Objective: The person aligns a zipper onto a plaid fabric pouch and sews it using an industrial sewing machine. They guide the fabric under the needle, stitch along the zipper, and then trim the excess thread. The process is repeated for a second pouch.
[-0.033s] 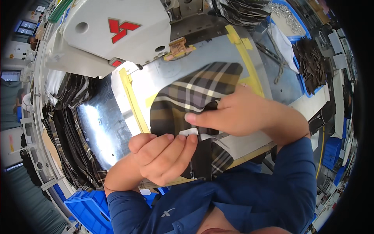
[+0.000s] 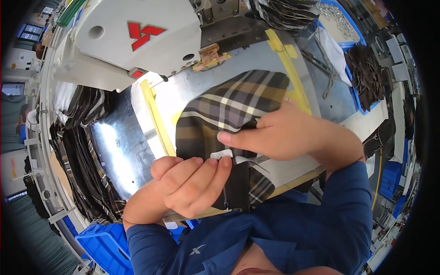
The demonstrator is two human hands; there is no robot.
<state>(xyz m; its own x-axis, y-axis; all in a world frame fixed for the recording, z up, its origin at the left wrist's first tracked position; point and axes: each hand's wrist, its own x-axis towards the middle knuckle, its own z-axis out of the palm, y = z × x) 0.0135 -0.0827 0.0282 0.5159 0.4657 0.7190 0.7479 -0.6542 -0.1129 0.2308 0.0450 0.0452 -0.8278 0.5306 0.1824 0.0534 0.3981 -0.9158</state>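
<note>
Plaid fabric lies where it lay an instant ago, under the sewing machine. Both hands hold unchanged: left hand and right hand pinch a small white tag at its edge.

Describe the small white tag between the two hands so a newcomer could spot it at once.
Start at the big white sewing machine; below it a plaid fabric piece lies on the shiny metal table. At its near edge sits the small white tag, the only plain white scrap there.
</note>
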